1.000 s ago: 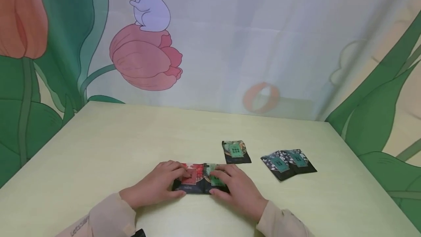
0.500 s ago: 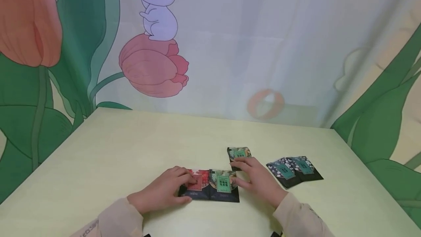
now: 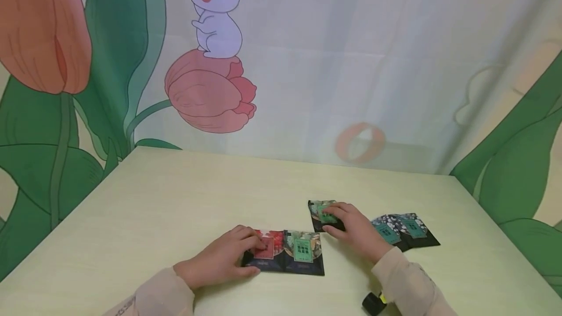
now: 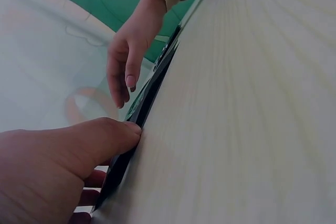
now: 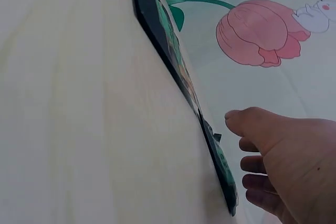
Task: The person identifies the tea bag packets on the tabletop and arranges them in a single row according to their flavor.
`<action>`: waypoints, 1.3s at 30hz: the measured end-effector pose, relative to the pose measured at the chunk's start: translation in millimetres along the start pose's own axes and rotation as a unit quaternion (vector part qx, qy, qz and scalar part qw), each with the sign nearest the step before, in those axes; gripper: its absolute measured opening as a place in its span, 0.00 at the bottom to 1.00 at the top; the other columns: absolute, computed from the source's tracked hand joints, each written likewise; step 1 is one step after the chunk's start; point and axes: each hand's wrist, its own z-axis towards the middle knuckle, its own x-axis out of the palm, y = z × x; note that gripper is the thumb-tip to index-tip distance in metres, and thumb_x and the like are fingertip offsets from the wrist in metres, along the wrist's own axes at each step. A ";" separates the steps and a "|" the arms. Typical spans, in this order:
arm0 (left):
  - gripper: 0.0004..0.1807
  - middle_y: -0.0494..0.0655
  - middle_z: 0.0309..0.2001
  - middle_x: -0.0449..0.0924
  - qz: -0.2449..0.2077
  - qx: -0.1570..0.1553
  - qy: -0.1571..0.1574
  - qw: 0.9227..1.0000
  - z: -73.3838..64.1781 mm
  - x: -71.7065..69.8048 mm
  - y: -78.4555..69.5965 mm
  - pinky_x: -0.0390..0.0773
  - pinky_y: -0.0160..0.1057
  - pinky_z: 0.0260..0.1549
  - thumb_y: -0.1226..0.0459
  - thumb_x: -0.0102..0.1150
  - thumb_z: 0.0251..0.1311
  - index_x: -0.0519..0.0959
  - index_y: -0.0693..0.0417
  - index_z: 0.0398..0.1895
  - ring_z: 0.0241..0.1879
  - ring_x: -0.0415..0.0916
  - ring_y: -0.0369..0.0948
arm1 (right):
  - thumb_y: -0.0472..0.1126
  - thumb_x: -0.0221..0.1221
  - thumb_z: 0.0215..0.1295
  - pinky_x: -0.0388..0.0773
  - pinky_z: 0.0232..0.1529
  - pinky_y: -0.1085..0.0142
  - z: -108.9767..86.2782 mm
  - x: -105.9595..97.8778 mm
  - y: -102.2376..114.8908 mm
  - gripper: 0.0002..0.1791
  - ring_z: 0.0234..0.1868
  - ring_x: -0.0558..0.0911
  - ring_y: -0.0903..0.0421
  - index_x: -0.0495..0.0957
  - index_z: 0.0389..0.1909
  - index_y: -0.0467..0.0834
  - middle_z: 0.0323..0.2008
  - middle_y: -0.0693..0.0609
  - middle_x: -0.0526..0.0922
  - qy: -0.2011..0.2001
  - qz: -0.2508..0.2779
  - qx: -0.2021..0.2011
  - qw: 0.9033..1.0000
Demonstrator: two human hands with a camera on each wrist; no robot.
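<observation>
In the head view my left hand [image 3: 224, 258] holds the left side of a red-topped sachet [image 3: 271, 245], thumb at its near edge and fingertips on its face. A green-labelled sachet [image 3: 304, 252] lies flat against its right side. Farther back is another green-labelled sachet [image 3: 318, 208], partly covered by my right hand [image 3: 357, 230]. In the right wrist view the fingers of this hand [image 5: 299, 161] are spread, with the thumb apart from the sachet. The left wrist view shows my left thumb [image 4: 123, 134] against a sachet's dark edge.
Two dark floral sachets [image 3: 412, 230] with teal labels overlap on the right of the pale table [image 3: 197, 184]. My right sleeve [image 3: 408, 282] has a black object [image 3: 373, 302] beside it. A printed curtain [image 3: 298, 87] hangs behind the table.
My right hand has left the near green-labelled sachet and moved back and right, over the farther one. The left hand stays on the red-topped sachet. The head view has shifted slightly.
</observation>
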 end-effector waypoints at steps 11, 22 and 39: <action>0.21 0.38 0.55 0.73 -0.005 -0.010 0.007 1.000 0.3 1.1 0.7 0.72 0.47 0.61 0.49 0.65 0.56 0.77 0.43 0.51 0.58 0.67 0.40 | 0.53 0.56 0.68 0.66 0.65 0.43 -0.6 4.9 -9.1 0.31 0.70 0.64 0.39 0.66 0.68 0.44 0.69 0.42 0.65 0.042 0.031 0.010 0.999; 0.20 0.38 0.54 0.74 0.002 0.012 -0.010 1.000 -0.3 2.0 1.4 0.72 0.45 0.60 0.51 0.66 0.56 0.77 0.44 0.50 0.56 0.68 0.39 | 0.50 0.59 0.65 0.68 0.64 0.44 -0.7 5.4 -9.5 0.30 0.68 0.66 0.39 0.69 0.65 0.42 0.66 0.41 0.68 0.027 0.017 0.011 0.999; 0.21 0.38 0.53 0.74 -0.002 0.001 0.000 1.000 -0.1 2.1 1.9 0.72 0.46 0.60 0.51 0.66 0.55 0.77 0.44 0.51 0.57 0.68 0.40 | 0.52 0.63 0.61 0.69 0.63 0.44 -8.6 -4.7 -8.5 0.34 0.66 0.68 0.38 0.69 0.65 0.41 0.65 0.40 0.69 0.052 0.001 0.046 0.998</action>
